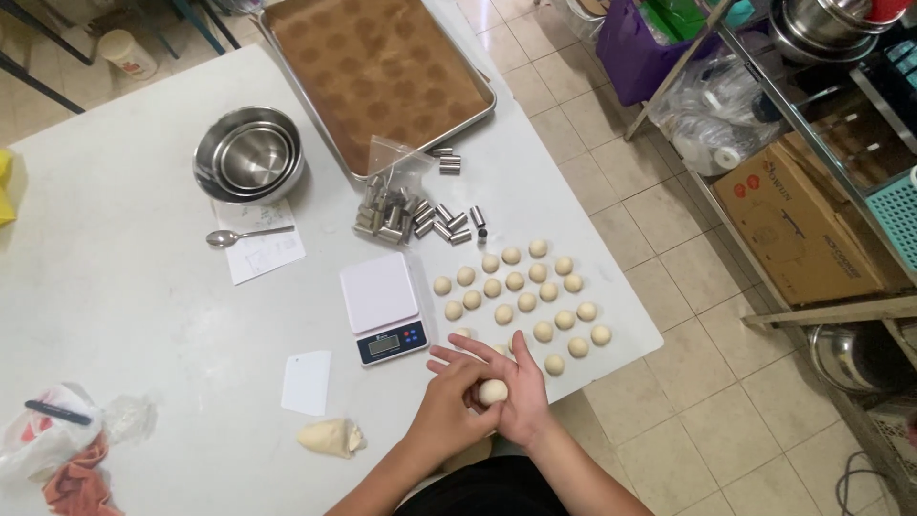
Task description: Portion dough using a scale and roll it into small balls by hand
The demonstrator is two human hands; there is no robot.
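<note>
A small round dough ball (pixel 493 391) sits pressed between my two palms at the table's near edge. My left hand (pixel 447 401) cups it from the left, and my right hand (pixel 523 380) covers it from the right with fingers stretched. Just beyond my hands, several rolled dough balls (pixel 516 283) lie in rows on the white table (pixel 124 306). A white digital scale (pixel 382 304) stands left of the rows. A lump of unportioned dough (pixel 330 438) lies near the front edge, beside a white plastic scraper (pixel 308 382).
Several short metal tubes (pixel 411 215) spill from a clear bag behind the scale. Farther back are a paper-lined baking tray (pixel 382 67), stacked steel bowls (pixel 250 155) and a spoon (pixel 234 235) on paper. A cardboard box (pixel 793 220) and metal shelving stand on the tiled floor at right.
</note>
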